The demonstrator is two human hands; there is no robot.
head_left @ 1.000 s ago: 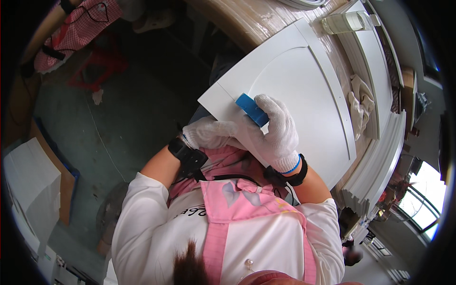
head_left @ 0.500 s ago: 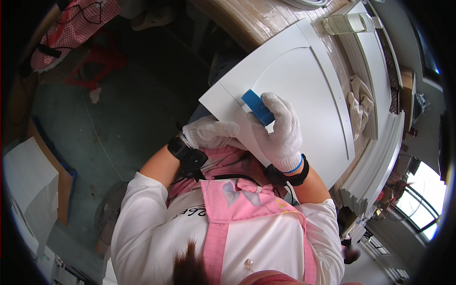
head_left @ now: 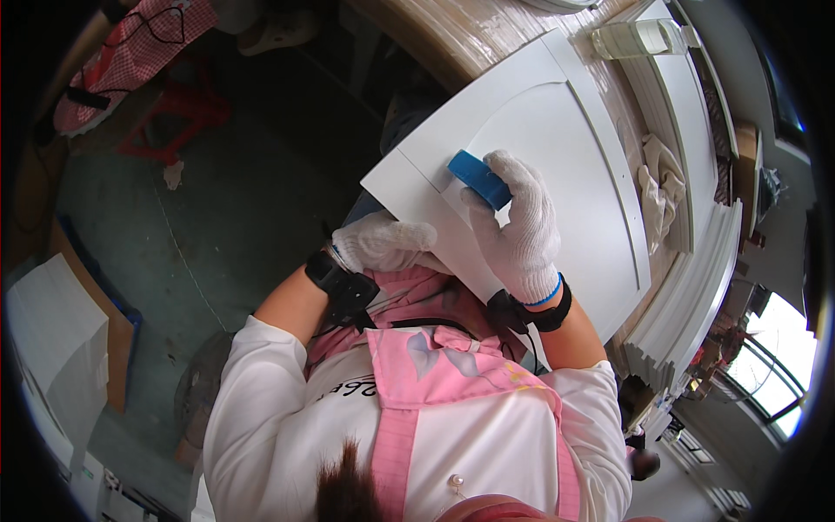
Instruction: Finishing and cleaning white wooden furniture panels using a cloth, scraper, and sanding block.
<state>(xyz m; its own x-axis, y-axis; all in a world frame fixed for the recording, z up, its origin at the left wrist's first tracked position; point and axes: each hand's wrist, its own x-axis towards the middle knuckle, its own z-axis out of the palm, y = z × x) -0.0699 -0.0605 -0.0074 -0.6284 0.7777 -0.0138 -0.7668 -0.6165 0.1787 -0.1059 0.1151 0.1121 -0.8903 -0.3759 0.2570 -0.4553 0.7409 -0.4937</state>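
Right hand (head_left: pixel 520 228), in a white knit glove, has its grip clenched around a blue sanding block (head_left: pixel 479 178), pressed flat on a white arched cabinet door panel (head_left: pixel 557 148) near the panel's lower left corner. Left hand (head_left: pixel 383 244), gloved too, is curled on the panel's near edge, steadying it.

Risks, as I judge: the panel overhangs toward the person, so hard pressure at that corner could tip or slide it if the left grip slackens. The block sits by the raised groove line; tilting it could gouge the profile or round the edge.

Surface: wooden workbench (head_left: pixel 452 35), crumpled rag (head_left: pixel 661 187) to the right, clear plastic bottle (head_left: pixel 631 39) at the far end, stacked white mouldings (head_left: pixel 696 287) beside. Room: dark concrete floor (head_left: pixel 217 200), red stool (head_left: pixel 174 113), window (head_left: pixel 774 383) lower right.
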